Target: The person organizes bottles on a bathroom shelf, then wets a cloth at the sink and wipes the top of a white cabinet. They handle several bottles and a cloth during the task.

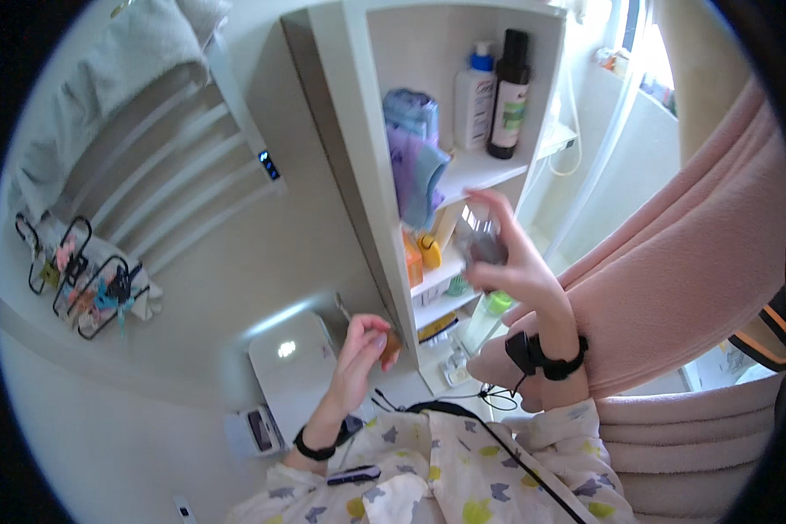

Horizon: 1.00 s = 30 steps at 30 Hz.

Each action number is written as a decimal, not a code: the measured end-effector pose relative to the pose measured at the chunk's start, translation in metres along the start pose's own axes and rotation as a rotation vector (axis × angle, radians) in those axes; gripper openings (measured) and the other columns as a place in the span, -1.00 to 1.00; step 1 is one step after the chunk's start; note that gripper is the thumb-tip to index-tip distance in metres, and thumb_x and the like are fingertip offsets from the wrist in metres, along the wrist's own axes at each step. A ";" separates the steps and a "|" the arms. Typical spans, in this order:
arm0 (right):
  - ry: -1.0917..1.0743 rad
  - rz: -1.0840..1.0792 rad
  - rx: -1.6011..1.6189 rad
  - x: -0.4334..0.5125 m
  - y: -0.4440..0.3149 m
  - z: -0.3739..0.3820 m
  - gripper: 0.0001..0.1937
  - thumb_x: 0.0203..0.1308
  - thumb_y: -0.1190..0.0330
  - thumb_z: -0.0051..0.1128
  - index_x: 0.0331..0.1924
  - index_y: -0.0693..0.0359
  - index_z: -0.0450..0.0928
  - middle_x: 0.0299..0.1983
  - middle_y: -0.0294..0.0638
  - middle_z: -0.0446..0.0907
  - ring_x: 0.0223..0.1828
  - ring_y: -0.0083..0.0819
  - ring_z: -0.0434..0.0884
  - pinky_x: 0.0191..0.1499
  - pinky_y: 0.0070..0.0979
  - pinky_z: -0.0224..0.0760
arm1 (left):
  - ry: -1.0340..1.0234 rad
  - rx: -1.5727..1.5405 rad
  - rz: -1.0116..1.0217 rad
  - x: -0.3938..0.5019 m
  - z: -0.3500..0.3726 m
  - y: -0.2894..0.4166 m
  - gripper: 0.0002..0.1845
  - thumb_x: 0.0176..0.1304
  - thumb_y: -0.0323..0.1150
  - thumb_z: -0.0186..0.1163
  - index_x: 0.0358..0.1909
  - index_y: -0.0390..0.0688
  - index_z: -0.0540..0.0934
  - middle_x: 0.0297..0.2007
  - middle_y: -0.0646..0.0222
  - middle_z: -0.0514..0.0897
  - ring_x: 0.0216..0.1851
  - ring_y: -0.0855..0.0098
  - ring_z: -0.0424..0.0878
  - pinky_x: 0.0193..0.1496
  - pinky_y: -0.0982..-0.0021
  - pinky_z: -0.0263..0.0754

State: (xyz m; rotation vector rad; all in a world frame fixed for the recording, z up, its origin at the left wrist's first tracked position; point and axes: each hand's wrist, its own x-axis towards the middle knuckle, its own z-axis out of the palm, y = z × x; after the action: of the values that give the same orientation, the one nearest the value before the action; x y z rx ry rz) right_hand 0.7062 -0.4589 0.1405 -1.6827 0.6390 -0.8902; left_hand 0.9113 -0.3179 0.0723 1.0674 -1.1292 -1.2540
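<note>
My right hand (524,268) is curled around a see-through greyish container (481,243), blurred, in front of the middle shelves. Its thumb and fingers lie on either side of it. Lower and to the left, my left hand (355,360) pinches a small brown object (390,347); its exact kind cannot be made out. This hand is beside the lower left edge of the white shelf unit (403,288). A black strap with a small device (542,355) sits on my right wrist, and another black strap (314,449) on my left.
A white pump bottle (475,105), a dark bottle (511,98) and purple-blue soft packages (416,157) stand on the upper shelf. Pink towelling (674,249) hangs at right. A towel rack (170,170) with hair claw clips (108,291) is at left, above a lit white toilet (288,360).
</note>
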 end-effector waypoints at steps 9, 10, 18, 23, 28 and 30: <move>-0.532 0.118 -0.062 -0.039 0.015 0.039 -0.02 -0.28 0.61 0.14 0.34 0.18 -0.18 -0.51 -0.29 0.42 -0.51 -0.59 0.39 -0.40 -0.65 0.28 | -0.067 0.437 0.264 0.004 0.001 0.027 -0.73 0.37 -0.24 -0.12 -0.08 -0.22 0.38 -0.27 0.34 0.49 -0.32 0.56 0.45 -0.21 0.51 0.33; -0.556 0.141 -0.062 -0.040 0.013 0.039 -0.01 -0.29 0.57 0.15 0.34 0.21 -0.19 -0.51 -0.28 0.42 -0.51 -0.57 0.40 -0.41 -0.64 0.27 | -0.065 0.499 0.304 0.004 0.003 0.029 -0.73 0.37 -0.23 -0.12 -0.09 -0.22 0.39 -0.27 0.32 0.50 -0.33 0.53 0.47 -0.22 0.49 0.35; -0.481 0.031 -0.105 -0.046 0.001 0.049 0.03 -0.28 0.52 0.15 0.37 0.22 -0.27 -0.53 -0.20 0.46 -0.53 -0.44 0.45 -0.41 -0.58 0.29 | -0.167 0.835 0.646 0.012 0.012 0.039 -0.75 0.32 -0.24 -0.07 -0.19 -0.25 0.33 -0.37 0.20 0.53 -0.36 0.17 0.48 -0.24 0.29 0.39; -0.444 0.031 -0.086 -0.050 0.005 0.052 0.03 -0.27 0.50 0.16 0.38 0.22 -0.26 -0.45 -0.15 0.50 -0.48 -0.41 0.48 -0.36 -0.57 0.33 | -0.170 0.910 0.644 0.012 0.015 0.041 -0.81 0.26 -0.32 0.00 -0.25 -0.25 0.33 -0.40 0.19 0.52 -0.35 0.12 0.50 -0.25 0.25 0.40; -0.394 0.079 -0.074 -0.049 0.016 0.062 -0.06 -0.21 0.44 0.17 0.33 0.31 -0.13 -0.44 -0.17 0.45 -0.50 -0.51 0.48 -0.36 -0.57 0.36 | -0.220 0.935 0.547 0.022 0.009 0.039 -0.84 0.23 -0.38 0.01 -0.29 -0.27 0.33 -0.40 0.13 0.52 -0.37 0.05 0.51 -0.26 0.22 0.40; -0.351 0.143 0.064 -0.049 0.016 0.066 -0.13 -0.19 0.42 0.19 0.29 0.33 -0.04 -0.39 -0.18 0.45 -0.47 -0.53 0.48 -0.35 -0.58 0.37 | -0.253 0.919 0.554 0.030 0.004 0.040 -0.77 0.30 -0.26 -0.04 -0.24 -0.26 0.36 -0.41 0.15 0.54 -0.39 0.11 0.54 -0.28 0.30 0.42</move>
State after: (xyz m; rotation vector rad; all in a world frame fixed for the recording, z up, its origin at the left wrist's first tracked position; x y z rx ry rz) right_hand 0.7325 -0.3885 0.1044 -1.6602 0.4785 -0.4919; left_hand 0.9128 -0.3460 0.1139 1.1180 -2.1238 -0.3982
